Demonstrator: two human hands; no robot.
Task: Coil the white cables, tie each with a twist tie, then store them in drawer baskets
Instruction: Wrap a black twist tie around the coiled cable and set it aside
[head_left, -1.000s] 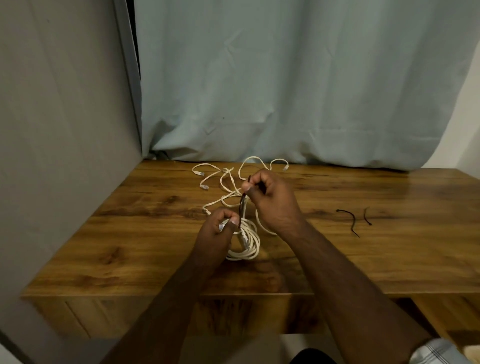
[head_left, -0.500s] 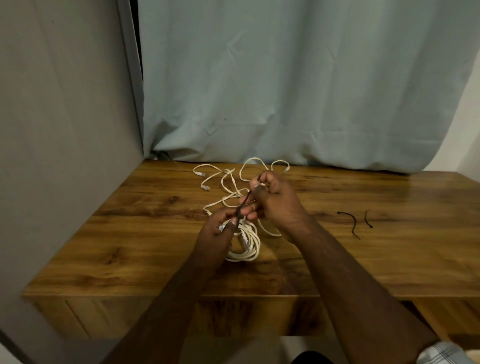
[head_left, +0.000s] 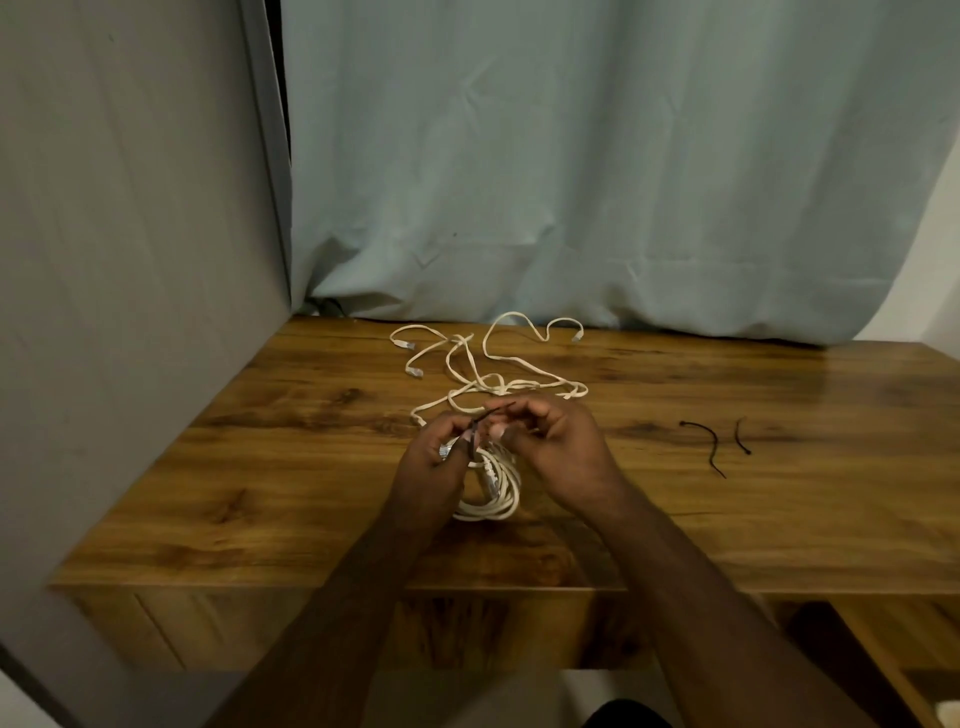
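A coiled white cable (head_left: 493, 493) rests on the wooden table (head_left: 260, 467) just below my hands. My left hand (head_left: 434, 457) pinches the top of the coil together with a black twist tie (head_left: 480, 423). My right hand (head_left: 556, 441) grips the other end of that tie, close against the left hand. Behind them lie loose white cables (head_left: 498, 364) in a tangle near the curtain. Two more black twist ties, a longer one (head_left: 706, 441) and a shorter one (head_left: 742, 436), lie on the table to the right.
A pale blue curtain (head_left: 571, 182) hangs behind the table and a grey wall (head_left: 130, 260) closes the left side. The table's front edge runs below my forearms, with wooden panels under it and a lower wooden surface (head_left: 893, 644) at the right.
My right hand has come down from above the coil to meet the left hand, bringing the tie's free end with it. The coil and loose cables have stayed in place.
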